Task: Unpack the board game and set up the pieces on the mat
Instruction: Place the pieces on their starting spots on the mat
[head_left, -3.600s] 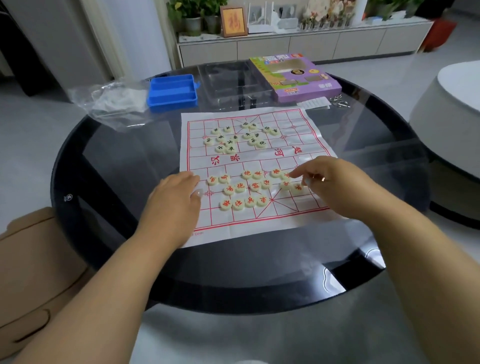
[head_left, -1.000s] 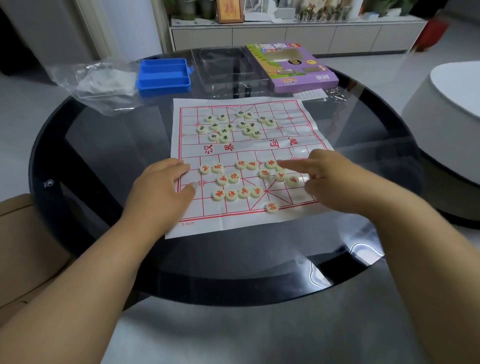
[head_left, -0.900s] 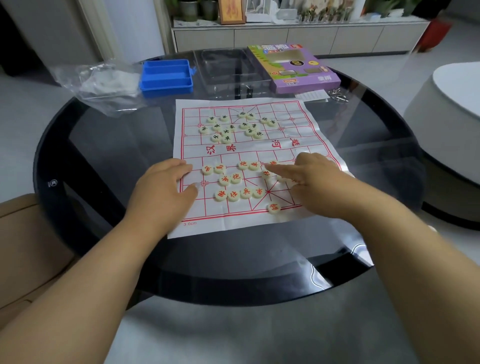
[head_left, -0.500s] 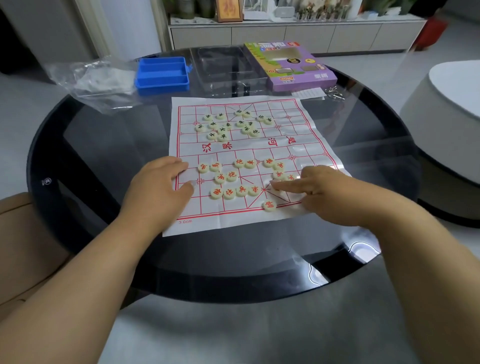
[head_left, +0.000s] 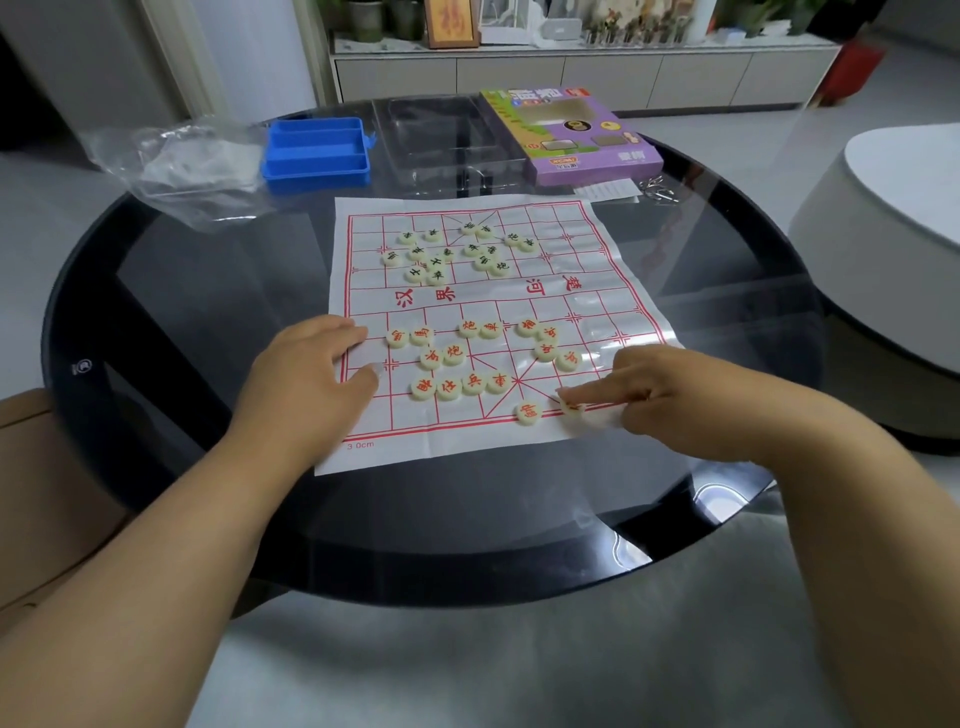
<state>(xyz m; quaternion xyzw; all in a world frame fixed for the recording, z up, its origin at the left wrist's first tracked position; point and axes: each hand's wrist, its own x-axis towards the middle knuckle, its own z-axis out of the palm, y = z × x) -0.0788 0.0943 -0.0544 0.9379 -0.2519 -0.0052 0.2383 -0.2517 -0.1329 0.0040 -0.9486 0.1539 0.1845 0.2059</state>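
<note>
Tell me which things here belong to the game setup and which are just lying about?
In use: mat; red pieces; dark pieces; left hand; right hand, fingertip on a piece.
Lying about: blue tray; purple box; plastic bag.

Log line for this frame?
left hand: flat on white paper mat | right hand: fingertip sliding red-lettered cream disc | stage: placing

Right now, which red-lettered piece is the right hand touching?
The red piece under the right hand's fingertip on the mat's near row, just right of the lone piece; the others lie untouched.
</note>
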